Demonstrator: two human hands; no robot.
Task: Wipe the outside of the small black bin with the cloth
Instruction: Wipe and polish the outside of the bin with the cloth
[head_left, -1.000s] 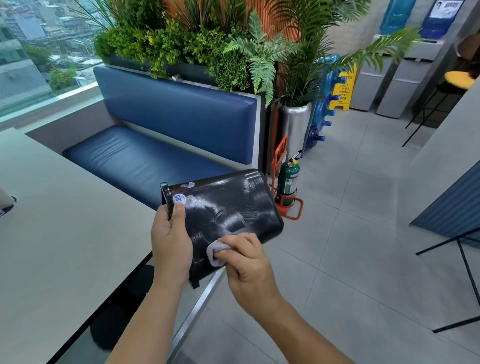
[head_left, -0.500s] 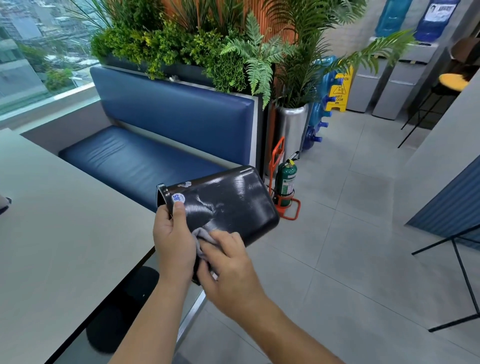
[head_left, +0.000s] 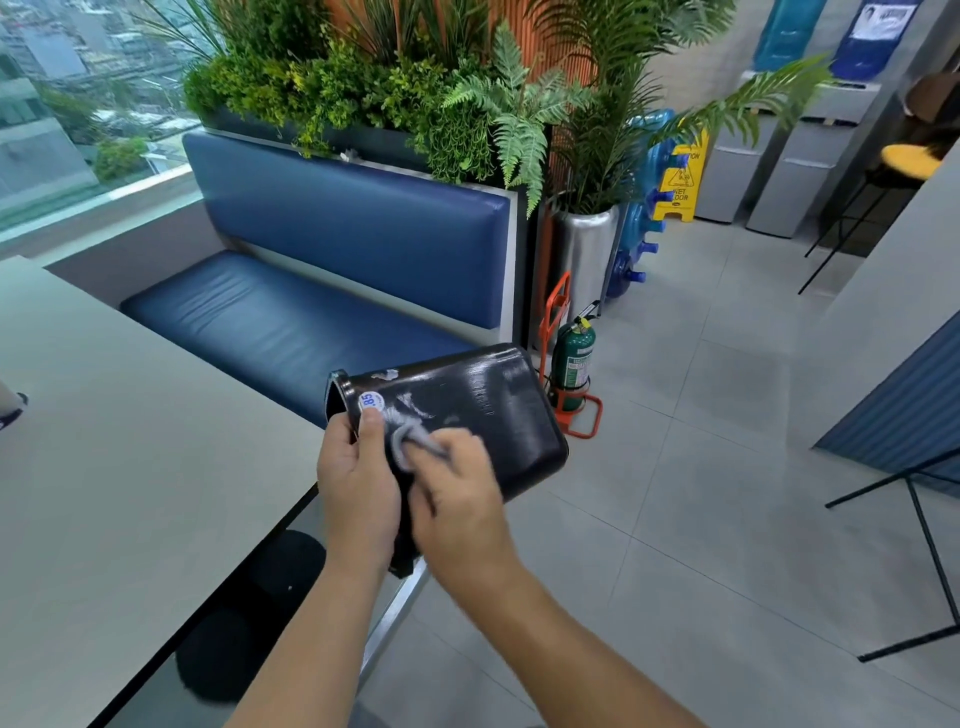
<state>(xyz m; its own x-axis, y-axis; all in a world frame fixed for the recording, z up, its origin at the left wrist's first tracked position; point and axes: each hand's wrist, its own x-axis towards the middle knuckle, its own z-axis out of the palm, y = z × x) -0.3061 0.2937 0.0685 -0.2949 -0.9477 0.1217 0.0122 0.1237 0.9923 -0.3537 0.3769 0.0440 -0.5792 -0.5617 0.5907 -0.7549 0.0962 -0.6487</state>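
Observation:
The small black bin (head_left: 483, 410) is held on its side in mid-air, its open rim toward the left and its base toward the right. Wet streaks shine on its upper wall, and a round white sticker sits near the rim. My left hand (head_left: 358, 483) grips the bin at the rim, thumb on the sticker. My right hand (head_left: 457, 499) presses a small grey cloth (head_left: 410, 441) against the bin's side, close to my left thumb. The bin's underside is hidden behind both hands.
A grey table (head_left: 104, 467) lies at the left. Beyond it is a blue padded bench (head_left: 291, 322) under a planter of green plants (head_left: 363, 88). A green fire extinguisher (head_left: 573, 358) in an orange stand sits on the tiled floor. Black stand legs (head_left: 924, 545) are at right.
My right hand has slid the cloth leftward and up the bin's side, from the lower middle toward my left thumb. The bin has stayed held on its side.

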